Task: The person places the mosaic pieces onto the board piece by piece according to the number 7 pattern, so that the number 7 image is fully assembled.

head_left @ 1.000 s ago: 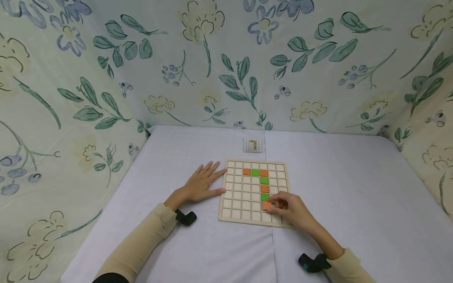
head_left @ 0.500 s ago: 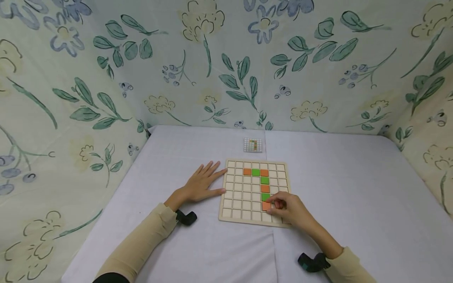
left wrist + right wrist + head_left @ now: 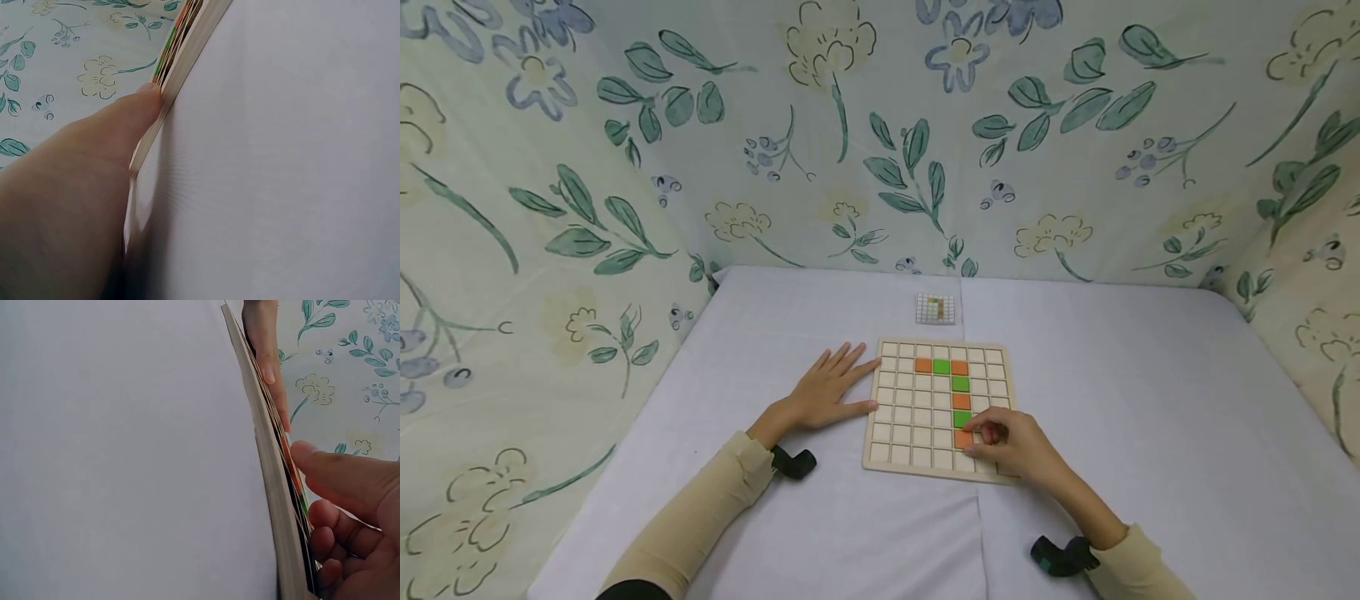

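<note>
A square wooden grid board (image 3: 898, 468) lies on the white cloth in the head view. Orange and green square tiles fill some cells, making a short row along the top and a column running down. At the column's low end, my right hand (image 3: 1018, 442) has its thumb and forefinger at an orange tile (image 3: 962, 439), which lies level in its cell. The right wrist view shows the curled fingers (image 3: 325, 515) close over the board's edge. My left hand (image 3: 826, 392) lies flat with spread fingers, its thumb and forefinger touching the board's left rim.
Behind the board lies a small card (image 3: 935, 308) printed with a grid and a coloured pattern. White cloth (image 3: 1150, 400) covers the table. Floral fabric (image 3: 880, 167) hangs behind and at both sides. A black wrist device (image 3: 1063, 557) sits under the right wrist.
The orange tile, slightly askew and raised one second ago, has settled flat into its cell under my right fingers. My left hand stays where it was.
</note>
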A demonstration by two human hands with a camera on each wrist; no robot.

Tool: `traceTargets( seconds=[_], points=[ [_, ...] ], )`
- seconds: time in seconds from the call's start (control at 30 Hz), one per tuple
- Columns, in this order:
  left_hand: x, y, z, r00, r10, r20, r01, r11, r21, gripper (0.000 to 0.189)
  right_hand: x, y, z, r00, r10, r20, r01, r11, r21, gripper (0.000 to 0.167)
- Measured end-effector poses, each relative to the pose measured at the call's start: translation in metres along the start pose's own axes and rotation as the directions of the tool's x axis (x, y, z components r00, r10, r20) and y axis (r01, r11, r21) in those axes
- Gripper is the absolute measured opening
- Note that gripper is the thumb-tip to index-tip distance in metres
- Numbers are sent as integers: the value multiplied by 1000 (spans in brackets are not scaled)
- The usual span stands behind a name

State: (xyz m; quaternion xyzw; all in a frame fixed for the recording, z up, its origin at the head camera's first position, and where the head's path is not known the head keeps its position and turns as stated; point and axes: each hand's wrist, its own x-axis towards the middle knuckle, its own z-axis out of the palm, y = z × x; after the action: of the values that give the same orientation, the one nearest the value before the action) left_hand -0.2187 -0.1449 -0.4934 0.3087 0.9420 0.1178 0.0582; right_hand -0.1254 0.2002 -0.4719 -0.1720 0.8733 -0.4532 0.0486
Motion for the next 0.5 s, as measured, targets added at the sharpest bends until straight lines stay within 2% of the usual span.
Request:
traceTargets(
  seconds=[0.13, 0.23, 0.4, 0.5],
  points=[
    [-1, 0, 0, 1000, 1, -11, -1, 1000, -4, 83, 0, 1, -6, 1000, 2, 1, -2, 999, 33, 26],
    [-2, 1, 1, 1000, 1, -12, -1, 1000, -13, 83, 0, 5, -12, 999, -35, -30, 36, 999, 37, 28],
    [-1, 2, -3, 1000, -5, 26, 6, 999, -32, 85, 0, 12, -27, 982, -106, -155, 99, 994, -53, 32],
    [0, 1, -8, 999, -2, 46, 6, 996, -92, 85, -1, 18, -39, 967, -114, -229, 87, 989, -122, 35]
  ],
)
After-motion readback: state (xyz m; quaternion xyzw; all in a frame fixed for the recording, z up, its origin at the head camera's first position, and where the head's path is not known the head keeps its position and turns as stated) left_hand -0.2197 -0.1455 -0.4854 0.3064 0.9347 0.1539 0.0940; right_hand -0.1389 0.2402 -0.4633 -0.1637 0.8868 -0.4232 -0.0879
